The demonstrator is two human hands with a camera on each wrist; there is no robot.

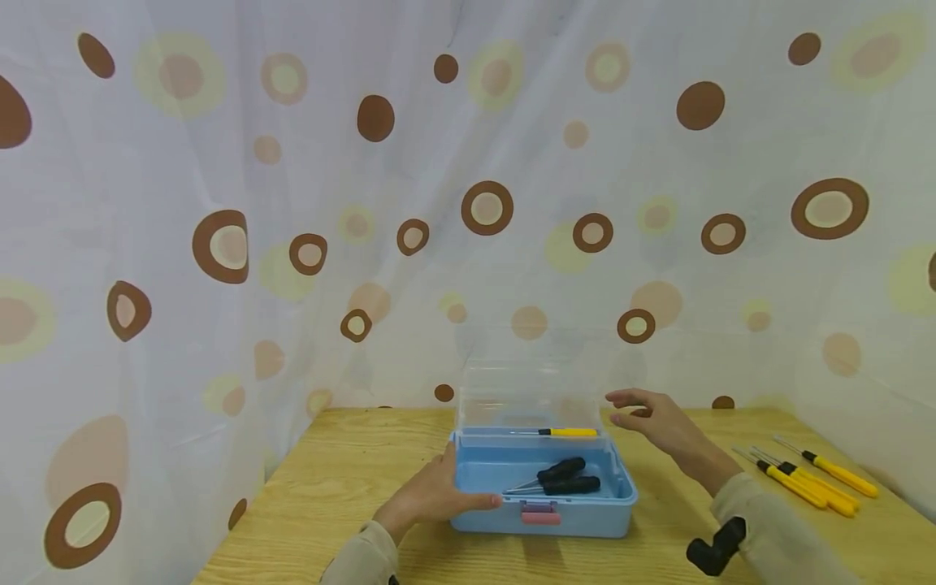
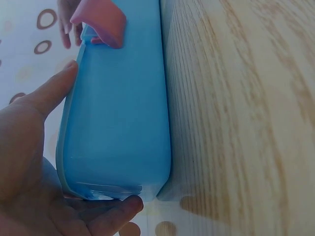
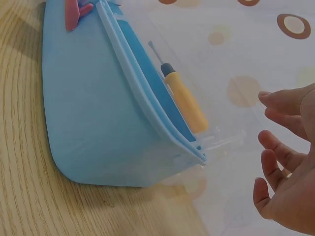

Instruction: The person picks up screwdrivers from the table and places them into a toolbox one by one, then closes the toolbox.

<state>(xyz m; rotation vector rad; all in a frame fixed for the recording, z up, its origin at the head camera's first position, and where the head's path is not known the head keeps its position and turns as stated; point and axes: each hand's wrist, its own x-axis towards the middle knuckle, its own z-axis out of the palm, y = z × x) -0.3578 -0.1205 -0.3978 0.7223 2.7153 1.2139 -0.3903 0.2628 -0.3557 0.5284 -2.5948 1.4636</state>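
Left hand (image 1: 430, 493) grips the blue toolbox (image 1: 592, 518) at its near-left corner, and beyond its right side the right hand (image 1: 661, 420) hovers, loose, near the clear lid (image 1: 526, 388)!

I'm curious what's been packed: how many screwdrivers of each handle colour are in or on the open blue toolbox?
Black-handled screwdrivers: 2
Yellow-handled screwdriver: 1
Total in or on the blue toolbox: 3
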